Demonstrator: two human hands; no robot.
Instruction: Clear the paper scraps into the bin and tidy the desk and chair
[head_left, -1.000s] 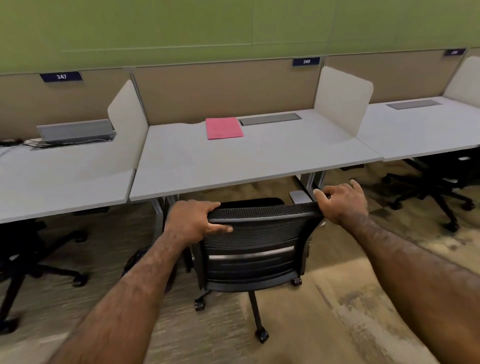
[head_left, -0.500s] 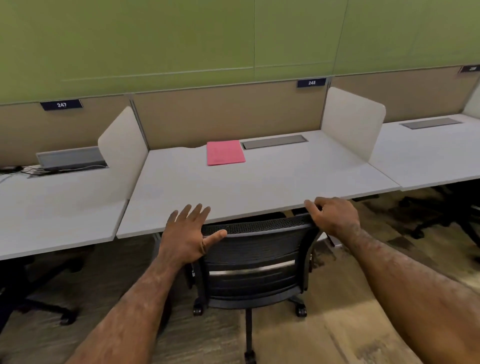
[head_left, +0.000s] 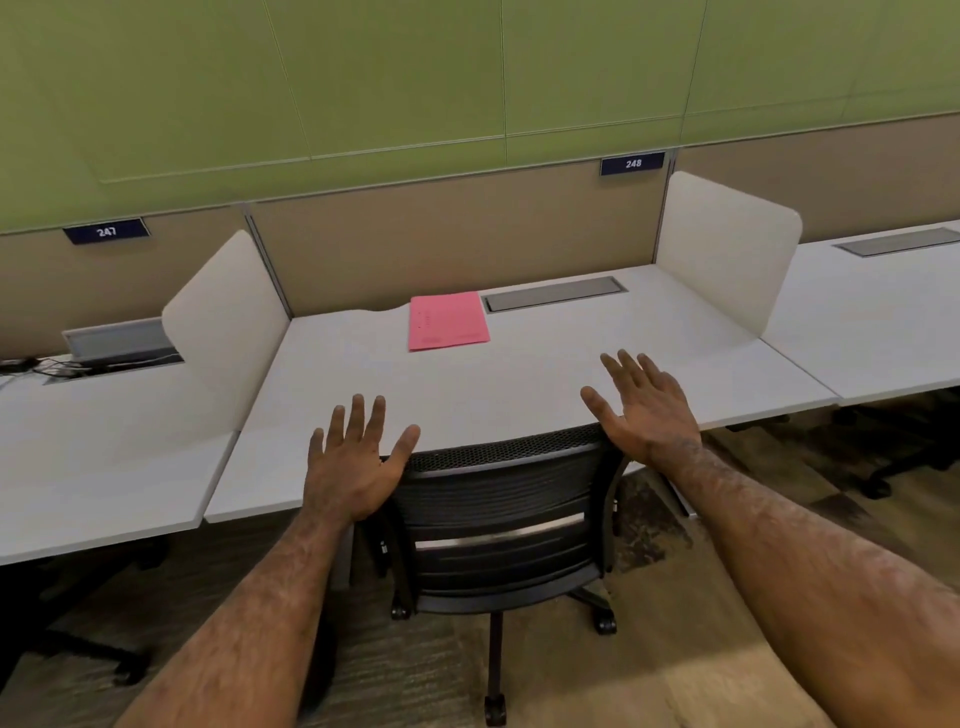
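With both palms spread wide and gripping nothing, the left hand (head_left: 358, 462) sits at the top left corner of the chair (head_left: 506, 512) back, its thumb side just beside or touching the mesh rim; which of the two, I cannot tell. Over on the other side, the right hand (head_left: 647, 410) is at the top right corner, fingers splayed and pointing out over the desk (head_left: 519, 384), and contact with the backrest can't be judged there either. So the black chair lies right between the two hands, its backrest close against the front edge of the desk, its seat hidden beneath the top. Look further back on the white surface: a pink folder (head_left: 448, 320) lies flat near the rear partition, just beside the grey cable hatch (head_left: 553, 294), well apart from both hands. Curved white dividers stand at either side of this desk, and a sign reading 248 (head_left: 632, 163) sits on the panel above.
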